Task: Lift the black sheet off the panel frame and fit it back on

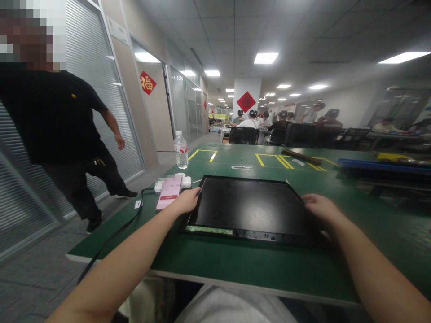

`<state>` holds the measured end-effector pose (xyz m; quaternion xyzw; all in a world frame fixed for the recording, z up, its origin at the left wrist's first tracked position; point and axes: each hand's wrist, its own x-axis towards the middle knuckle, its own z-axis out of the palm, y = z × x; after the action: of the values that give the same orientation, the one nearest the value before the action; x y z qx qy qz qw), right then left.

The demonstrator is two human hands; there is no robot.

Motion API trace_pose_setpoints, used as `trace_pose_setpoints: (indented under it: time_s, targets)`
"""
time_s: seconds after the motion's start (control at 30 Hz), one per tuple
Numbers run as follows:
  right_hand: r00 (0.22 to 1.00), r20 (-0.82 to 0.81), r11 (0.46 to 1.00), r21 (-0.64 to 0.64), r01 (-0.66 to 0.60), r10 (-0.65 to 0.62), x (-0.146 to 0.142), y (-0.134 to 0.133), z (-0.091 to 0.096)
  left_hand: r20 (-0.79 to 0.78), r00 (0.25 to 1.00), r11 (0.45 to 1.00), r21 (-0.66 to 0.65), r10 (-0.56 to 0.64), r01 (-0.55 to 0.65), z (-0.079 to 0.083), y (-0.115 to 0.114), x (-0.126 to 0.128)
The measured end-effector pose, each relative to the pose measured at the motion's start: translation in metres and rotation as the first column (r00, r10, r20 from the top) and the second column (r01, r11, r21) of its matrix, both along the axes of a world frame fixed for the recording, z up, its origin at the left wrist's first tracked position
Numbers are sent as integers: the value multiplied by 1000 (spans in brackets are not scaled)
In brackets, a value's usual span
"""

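Observation:
A black display panel (249, 204) lies screen up on the green table (235, 264). Along its near edge runs a strip with a green circuit board (208, 230) at the left. My left hand (187, 201) grips the panel's left edge, fingers partly hidden behind it. On the opposite side my right hand (319, 208) is closed around the right edge, its thumb near the upper corner; the underside of this hand is blurred and dark. Just left of my left hand lies a phone (169, 194) with a pink screen, beside a white case (186, 181).
A water bottle (181, 150) stands at the table's far left. A black cable (116, 233) hangs over the left edge. Blue trays (380, 168) and a dark bar (301, 156) lie at the right. A person in black (63, 121) walks on the left; several people sit behind.

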<state>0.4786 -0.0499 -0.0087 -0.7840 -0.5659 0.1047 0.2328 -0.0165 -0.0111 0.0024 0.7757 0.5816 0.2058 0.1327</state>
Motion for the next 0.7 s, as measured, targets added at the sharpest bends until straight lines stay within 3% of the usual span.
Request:
trace_pose_setpoints:
  time_s: [0.13,0.27,0.4,0.53,0.7]
  targets:
    - [999,-22,999,-36,-27,26,1,3,-6,122,992,1000,-1,22,-22,-1,0,0]
    - [1000,-24,1000,-23,-21,21,1,4,-10,353,935,998,-58,31,-11,-5,4,-1]
    - [1000,-26,999,-39,-10,9,0,3,-8,658,746,970,-233,102,73,-3,3,3]
    - [1000,-18,1000,-31,0,-1,-1,2,-6,813,540,949,-307,219,76,9,-5,10]
    - [1000,-29,999,-44,-3,1,-2,2,-6,853,441,944,-329,281,35,17,-6,13]
